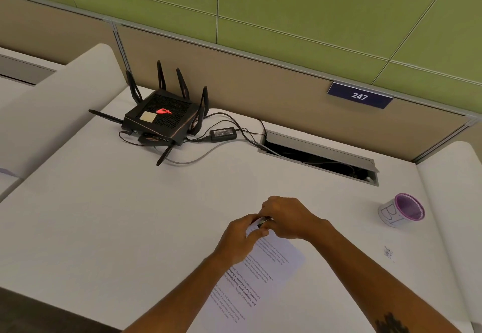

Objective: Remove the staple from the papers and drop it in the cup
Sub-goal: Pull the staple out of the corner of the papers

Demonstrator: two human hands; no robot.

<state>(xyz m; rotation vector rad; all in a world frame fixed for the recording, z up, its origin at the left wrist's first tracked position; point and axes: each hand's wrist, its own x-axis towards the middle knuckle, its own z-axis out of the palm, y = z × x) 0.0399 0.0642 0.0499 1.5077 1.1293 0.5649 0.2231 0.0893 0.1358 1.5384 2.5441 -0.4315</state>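
Note:
Printed papers [263, 272] lie on the white desk in front of me, running from the lower middle up to my hands. My left hand [241, 238] pinches the papers' top corner. My right hand [285, 219] sits just above it, fingers curled round a small dark tool [264, 221] held at that corner. The staple itself is hidden under my fingers. A cup [401, 210] with a purple rim and a white label stands far to the right, apart from both hands.
A black router [161, 119] with antennas, its power brick [223, 134] and cables sit at the back left. An open cable hatch [320, 158] is cut into the desk behind my hands. A small dark mark [388, 252] lies right of the papers.

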